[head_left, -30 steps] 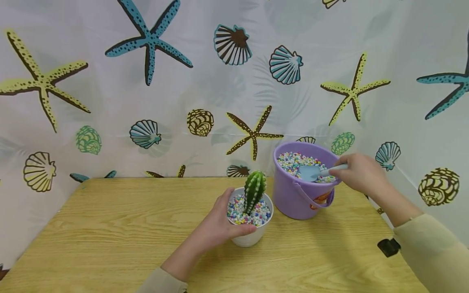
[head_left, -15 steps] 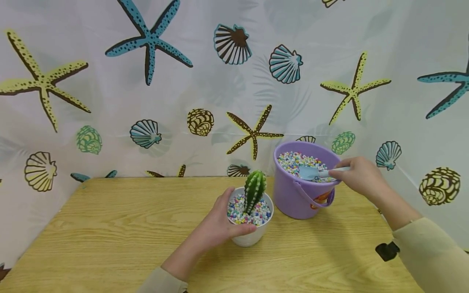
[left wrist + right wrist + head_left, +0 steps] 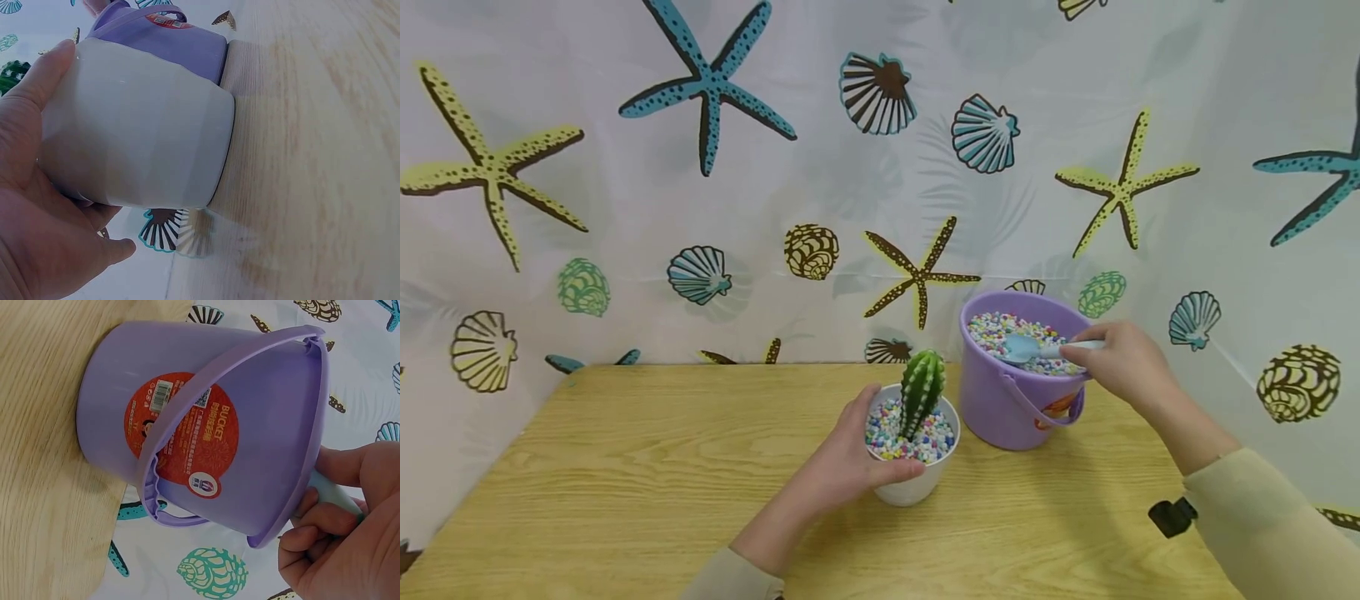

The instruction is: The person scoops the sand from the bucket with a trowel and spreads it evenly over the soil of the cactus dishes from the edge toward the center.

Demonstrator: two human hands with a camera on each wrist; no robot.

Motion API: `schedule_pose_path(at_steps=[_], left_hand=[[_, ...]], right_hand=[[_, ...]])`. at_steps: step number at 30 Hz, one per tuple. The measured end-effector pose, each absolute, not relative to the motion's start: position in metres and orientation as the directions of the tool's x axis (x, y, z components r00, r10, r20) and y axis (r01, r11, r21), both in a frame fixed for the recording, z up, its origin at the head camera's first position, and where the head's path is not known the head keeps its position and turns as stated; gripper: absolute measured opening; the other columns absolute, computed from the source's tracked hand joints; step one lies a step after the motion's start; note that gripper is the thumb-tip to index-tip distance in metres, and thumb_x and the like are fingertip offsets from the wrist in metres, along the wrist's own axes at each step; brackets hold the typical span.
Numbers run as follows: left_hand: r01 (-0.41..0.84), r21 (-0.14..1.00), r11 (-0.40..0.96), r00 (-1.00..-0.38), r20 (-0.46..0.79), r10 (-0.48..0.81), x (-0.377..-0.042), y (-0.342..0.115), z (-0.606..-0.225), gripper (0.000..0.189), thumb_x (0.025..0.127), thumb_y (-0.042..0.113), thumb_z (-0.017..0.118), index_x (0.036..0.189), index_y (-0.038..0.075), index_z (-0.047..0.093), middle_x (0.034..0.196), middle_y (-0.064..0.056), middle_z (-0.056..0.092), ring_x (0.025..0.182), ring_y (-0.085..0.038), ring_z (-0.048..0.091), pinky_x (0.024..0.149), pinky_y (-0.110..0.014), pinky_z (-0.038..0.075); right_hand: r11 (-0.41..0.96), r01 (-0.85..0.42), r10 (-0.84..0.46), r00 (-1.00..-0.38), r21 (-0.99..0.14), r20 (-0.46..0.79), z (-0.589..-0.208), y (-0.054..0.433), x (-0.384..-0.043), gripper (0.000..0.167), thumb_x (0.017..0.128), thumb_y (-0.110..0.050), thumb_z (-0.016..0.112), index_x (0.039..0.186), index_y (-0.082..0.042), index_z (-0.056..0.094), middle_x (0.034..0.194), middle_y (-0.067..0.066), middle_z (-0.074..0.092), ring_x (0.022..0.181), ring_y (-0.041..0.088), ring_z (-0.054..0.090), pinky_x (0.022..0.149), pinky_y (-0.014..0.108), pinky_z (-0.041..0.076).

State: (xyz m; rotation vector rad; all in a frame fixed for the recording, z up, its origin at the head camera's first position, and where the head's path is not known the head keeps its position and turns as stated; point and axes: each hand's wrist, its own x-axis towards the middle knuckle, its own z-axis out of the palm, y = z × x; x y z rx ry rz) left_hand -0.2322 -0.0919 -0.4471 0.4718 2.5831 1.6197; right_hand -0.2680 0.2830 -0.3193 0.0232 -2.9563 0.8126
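My left hand [image 3: 852,454] holds a white flowerpot [image 3: 137,125] around its side, thumb on the near side and fingers at the left. Colourful pebbles [image 3: 931,435] fill the pot around a green cactus [image 3: 922,387], which stands nearly upright. My right hand [image 3: 1120,362] grips the handle of a light blue toy shovel [image 3: 1022,348] over the purple bucket [image 3: 1000,408]. The shovel's blade sits at the surface of the pebbles inside the bucket. In the right wrist view the bucket hides the blade, and only part of the handle [image 3: 334,495] shows between the fingers.
The bucket stands right behind the pot on a wooden table [image 3: 647,467], its handle [image 3: 187,394] hanging down on the side with a red label [image 3: 181,434]. A curtain [image 3: 760,183] printed with starfish and shells hangs behind the table.
My right hand has moved the shovel slightly left in the bucket, and its blade now lies higher and more visible. The left hand and the pot have not moved.
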Motion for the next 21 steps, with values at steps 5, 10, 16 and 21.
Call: schedule_pose_path(at_steps=[5, 10, 16, 21], left_hand=[[0.212, 0.894, 0.395, -0.953, 0.100, 0.286, -0.2327, -0.0912, -0.4480, 0.131, 0.080, 0.043, 0.102, 0.175, 0.007, 0.020, 0.167, -0.025, 0.038, 0.149, -0.043, 0.047, 0.122, -0.064, 0.039], [0.209, 0.891, 0.402, -0.953, 0.094, 0.287, -0.2322, -0.0901, -0.4489, 0.130, 0.080, 0.044, 0.102, 0.175, 0.007, 0.021, 0.167, -0.026, 0.038, 0.147, -0.043, 0.049, 0.121, -0.064, 0.040], [0.214, 0.891, 0.401, -0.952, 0.100, 0.288, -0.2318, -0.0900, -0.4467, 0.130, 0.080, 0.045, 0.101, 0.175, 0.009, 0.021, 0.168, -0.025, 0.037, 0.148, -0.042, 0.048, 0.121, -0.064, 0.040], [0.208, 0.891, 0.403, -0.954, 0.093, 0.286, -0.2319, -0.0917, -0.4461, 0.130, 0.080, 0.046, 0.101, 0.176, 0.010, 0.020, 0.168, -0.024, 0.036, 0.148, -0.042, 0.048, 0.121, -0.064, 0.040]], right_hand=[[0.854, -0.029, 0.006, -0.998, -0.520, 0.065, -0.3225, 0.2808, -0.2696, 0.062, 0.109, -0.047, 0.068, 0.141, 0.006, 0.069, 0.155, 0.032, 0.057, 0.137, 0.052, 0.057, 0.106, 0.068, 0.051], [0.857, -0.020, 0.014, -0.998, -0.514, 0.062, -0.3240, 0.2810, -0.2684, 0.061, 0.109, -0.046, 0.068, 0.142, 0.005, 0.069, 0.155, 0.032, 0.056, 0.136, 0.053, 0.058, 0.105, 0.068, 0.051], [0.859, -0.016, 0.031, -0.996, -0.511, 0.083, -0.3242, 0.2818, -0.2669, 0.063, 0.108, -0.050, 0.067, 0.141, 0.004, 0.070, 0.160, 0.032, 0.052, 0.135, 0.052, 0.058, 0.105, 0.068, 0.051], [0.845, -0.011, 0.047, -0.994, -0.535, 0.094, -0.3233, 0.2811, -0.2658, 0.061, 0.107, -0.050, 0.069, 0.137, 0.003, 0.073, 0.140, 0.027, 0.069, 0.114, 0.041, 0.068, 0.090, 0.055, 0.055]])
